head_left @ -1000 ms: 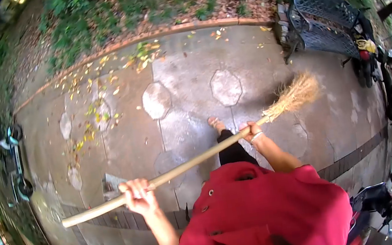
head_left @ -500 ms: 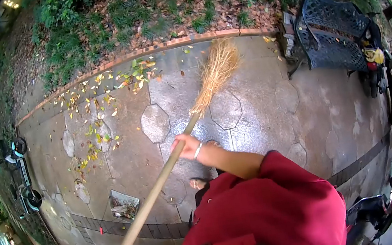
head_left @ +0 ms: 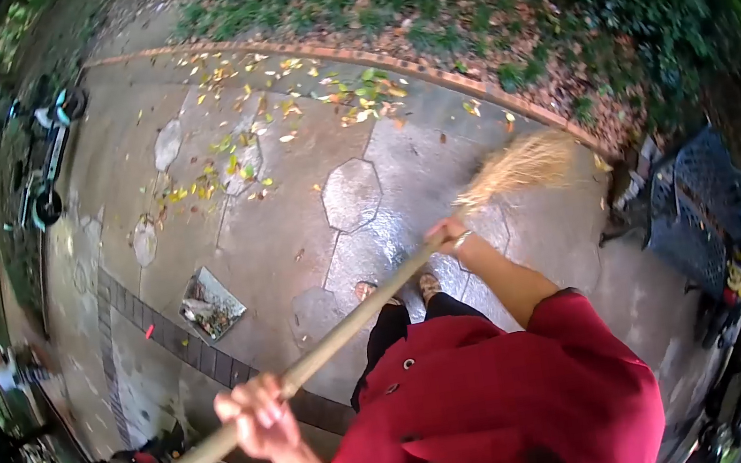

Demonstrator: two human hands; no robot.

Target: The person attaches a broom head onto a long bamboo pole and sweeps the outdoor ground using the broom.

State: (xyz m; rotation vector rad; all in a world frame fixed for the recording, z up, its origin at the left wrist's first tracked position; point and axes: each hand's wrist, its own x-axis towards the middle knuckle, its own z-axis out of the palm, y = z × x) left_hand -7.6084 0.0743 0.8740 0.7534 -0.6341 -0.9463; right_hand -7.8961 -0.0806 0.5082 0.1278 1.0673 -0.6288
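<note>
A broom with a long pale wooden handle (head_left: 338,335) and straw bristles (head_left: 518,169) lies slantwise across the view in front of my body. My right hand (head_left: 451,234), with a band at the wrist, grips the handle just below the bristles. Farther down, toward the handle's end at the lower left, my left hand (head_left: 259,416) is wrapped round the wood. The bristles point to the upper right, over wet paving. Yellow and green leaves (head_left: 370,94) are scattered over the paving (head_left: 285,229) at the upper left.
A dustpan-like tray (head_left: 212,303) with debris stands on the ground at the left, near a small red object (head_left: 150,332). A brick edging (head_left: 424,72) borders the planted ground. A metal bench (head_left: 704,208) is at the right and a scooter (head_left: 53,162) at the upper left.
The bristles swung from the right to the upper middle, then back to the right. Both hands stayed on the handle. The view has turned, with the bench now lower at the right.
</note>
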